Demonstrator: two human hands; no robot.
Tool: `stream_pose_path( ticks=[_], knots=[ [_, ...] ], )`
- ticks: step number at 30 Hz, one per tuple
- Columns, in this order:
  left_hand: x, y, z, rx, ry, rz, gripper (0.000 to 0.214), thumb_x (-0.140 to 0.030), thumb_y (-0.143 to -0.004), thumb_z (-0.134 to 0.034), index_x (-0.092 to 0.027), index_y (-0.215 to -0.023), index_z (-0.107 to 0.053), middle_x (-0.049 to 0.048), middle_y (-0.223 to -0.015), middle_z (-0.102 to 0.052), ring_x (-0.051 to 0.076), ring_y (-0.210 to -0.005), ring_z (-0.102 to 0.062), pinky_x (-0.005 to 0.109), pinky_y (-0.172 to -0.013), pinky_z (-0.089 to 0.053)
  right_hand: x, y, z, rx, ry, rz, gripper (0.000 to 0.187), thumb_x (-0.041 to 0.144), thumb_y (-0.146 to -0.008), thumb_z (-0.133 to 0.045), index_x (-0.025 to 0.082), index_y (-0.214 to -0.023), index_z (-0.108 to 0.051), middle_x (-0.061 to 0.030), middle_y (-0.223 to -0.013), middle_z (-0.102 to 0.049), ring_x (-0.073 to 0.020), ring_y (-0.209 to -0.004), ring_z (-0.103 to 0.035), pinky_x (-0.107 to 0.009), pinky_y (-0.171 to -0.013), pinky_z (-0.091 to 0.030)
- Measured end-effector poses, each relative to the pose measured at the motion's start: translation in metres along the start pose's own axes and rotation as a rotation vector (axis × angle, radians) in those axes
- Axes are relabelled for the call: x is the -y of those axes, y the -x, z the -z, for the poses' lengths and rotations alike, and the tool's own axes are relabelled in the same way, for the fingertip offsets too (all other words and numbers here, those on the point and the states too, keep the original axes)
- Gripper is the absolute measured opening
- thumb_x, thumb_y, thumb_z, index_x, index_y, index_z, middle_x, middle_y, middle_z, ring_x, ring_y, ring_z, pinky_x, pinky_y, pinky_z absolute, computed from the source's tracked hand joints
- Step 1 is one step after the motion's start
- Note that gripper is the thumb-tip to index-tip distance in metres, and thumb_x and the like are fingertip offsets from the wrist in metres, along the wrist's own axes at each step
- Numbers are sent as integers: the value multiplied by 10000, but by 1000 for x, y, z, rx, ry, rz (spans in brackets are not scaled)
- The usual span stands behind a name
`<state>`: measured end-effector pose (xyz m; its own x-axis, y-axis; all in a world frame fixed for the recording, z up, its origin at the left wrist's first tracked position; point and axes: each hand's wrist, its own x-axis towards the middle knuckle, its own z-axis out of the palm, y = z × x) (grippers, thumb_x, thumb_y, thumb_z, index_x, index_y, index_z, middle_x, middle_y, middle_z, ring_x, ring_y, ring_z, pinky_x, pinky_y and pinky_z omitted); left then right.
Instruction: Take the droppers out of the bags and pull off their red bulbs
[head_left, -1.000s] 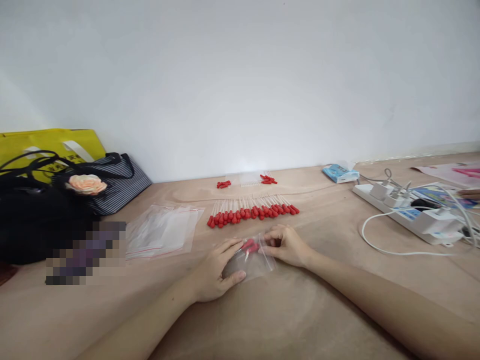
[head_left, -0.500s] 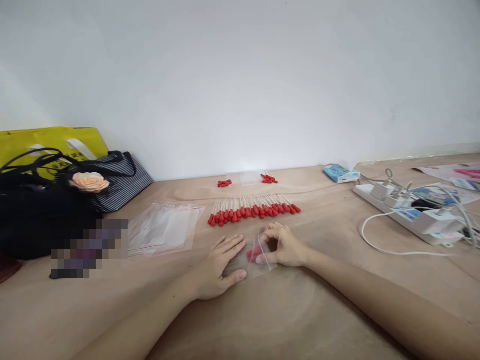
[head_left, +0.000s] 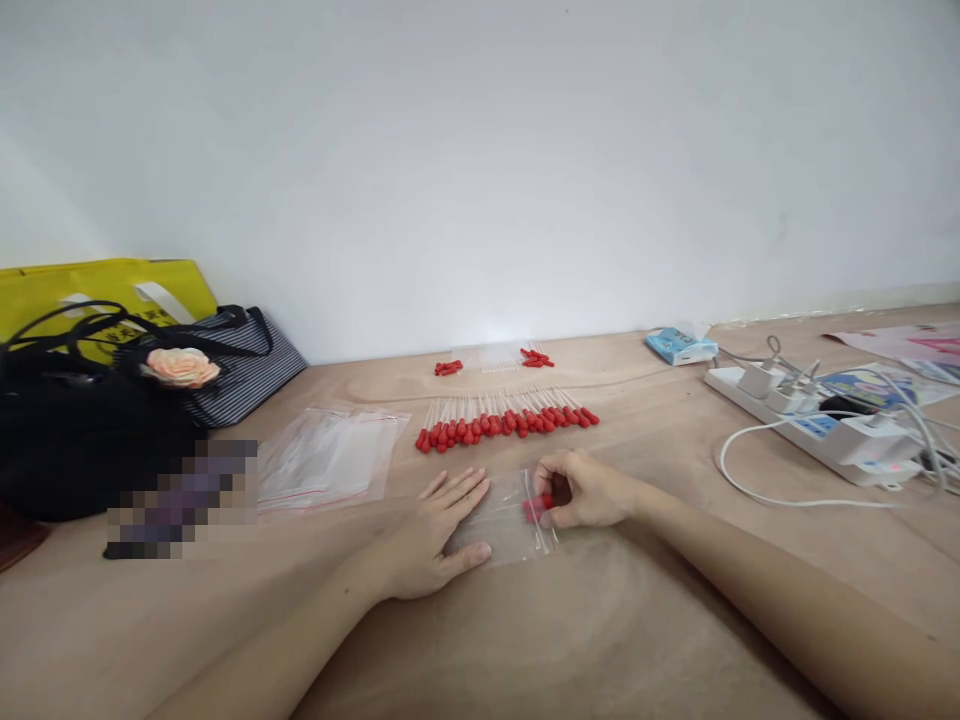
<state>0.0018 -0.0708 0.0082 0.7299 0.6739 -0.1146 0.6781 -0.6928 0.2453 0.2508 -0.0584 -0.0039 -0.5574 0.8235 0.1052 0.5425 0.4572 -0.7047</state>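
Observation:
A clear zip bag (head_left: 499,535) lies flat on the table in front of me. My left hand (head_left: 439,530) rests on its left side, fingers stretched out and thumb apart. At the bag's open right end, my right hand (head_left: 589,490) pinches small red pieces (head_left: 537,507). The bag's film seems to cover part of them, and how many there are cannot be made out. Just beyond both hands runs a row of thin pale sticks with red bulb-shaped ends (head_left: 510,422), the red ends toward me.
More clear zip bags (head_left: 330,455) lie at left, beside a black bag, a striped bag (head_left: 244,365) and a yellow bag (head_left: 180,285). Small red piles (head_left: 538,357) sit near the wall. At right are a tissue pack (head_left: 681,346) and a power strip (head_left: 806,420) with looping cables.
My right hand has drawn back to the right, and the red pieces have moved with it toward the bag's open end. My left hand has stayed nearly still on the bag.

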Motion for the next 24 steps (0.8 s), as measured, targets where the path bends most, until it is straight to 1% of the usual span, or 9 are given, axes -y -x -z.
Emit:
stream_pose_path(
  ticks=[3, 6, 10, 13, 15, 17, 19, 21, 24],
  knots=[
    [-1, 1, 1, 1, -3, 6, 659, -555, -834, -303, -235, -1375, -104, 32, -1445, -109, 205, -1325, -114, 433, -1087, -95, -4, 0, 0, 82, -161, -31, 245, 267, -571, -707, 150, -727, -561, 52, -602, -510, -57, -521, -424, -176, -485, -348],
    [-2, 0, 2, 2, -13, 10, 658, -557, -835, -294, -230, -1375, -107, 32, -1447, -101, 199, -1326, -111, 427, -1090, -89, -6, -2, 0, 107, -246, -52, 235, 230, -548, -720, 144, -684, -549, 65, -564, -488, -46, -498, -408, -167, -461, -337],
    [-2, 0, 3, 18, -21, 5, 655, -560, -836, -284, -231, -1375, -107, 30, -1448, -93, 192, -1327, -107, 427, -1090, -88, -13, -2, 11, 77, -447, -98, 242, 237, -569, -714, 137, -726, -559, 43, -587, -554, -52, -489, -471, -173, -455, -378],
    [0, -1, 1, 9, -17, 4, 659, -558, -836, -291, -234, -1376, -95, 31, -1448, -97, 198, -1327, -108, 431, -1088, -93, -24, 0, 27, 52, -625, -130, 306, 287, -583, -724, 133, -808, -584, 4, -649, -620, -81, -515, -548, -203, -480, -439],
    [1, -1, 0, -5, -9, -2, 658, -555, -835, -301, -244, -1375, -91, 29, -1448, -103, 205, -1326, -112, 438, -1086, -104, -33, 2, 39, -2, -672, -118, 306, 280, -583, -731, 136, -821, -605, -5, -671, -637, -79, -514, -559, -200, -479, -447],
    [2, 0, -1, -12, -3, -8, 656, -553, -833, -309, -251, -1374, -94, 28, -1447, -106, 211, -1325, -114, 444, -1083, -110, -44, 5, 52, -109, -718, -111, 276, 268, -582, -736, 146, -802, -622, 4, -652, -638, -67, -507, -553, -186, -486, -449],
    [2, 1, 0, -9, -1, -6, 660, -554, -833, -311, -244, -1374, -96, 31, -1447, -106, 213, -1325, -115, 446, -1084, -107, -56, 6, 62, -310, -810, -98, 250, 273, -576, -739, 169, -774, -627, 16, -651, -640, -65, -536, -563, -176, -505, -452],
    [1, 1, 0, -2, -5, 1, 662, -556, -832, -308, -238, -1374, -100, 35, -1447, -106, 213, -1325, -114, 447, -1084, -103, -67, 6, 69, -531, -864, -65, 247, 284, -569, -741, 195, -767, -624, 27, -682, -644, -73, -592, -582, -195, -573, -475],
    [0, 2, 1, -1, -10, 7, 659, -560, -830, -307, -245, -1373, -107, 34, -1446, -109, 219, -1325, -111, 456, -1079, -116, -80, 2, 69, -826, -744, -57, 265, 308, -568, -736, 206, -785, -624, 8, -779, -660, -106, -692, -605, -252, -674, -491]
  ],
)
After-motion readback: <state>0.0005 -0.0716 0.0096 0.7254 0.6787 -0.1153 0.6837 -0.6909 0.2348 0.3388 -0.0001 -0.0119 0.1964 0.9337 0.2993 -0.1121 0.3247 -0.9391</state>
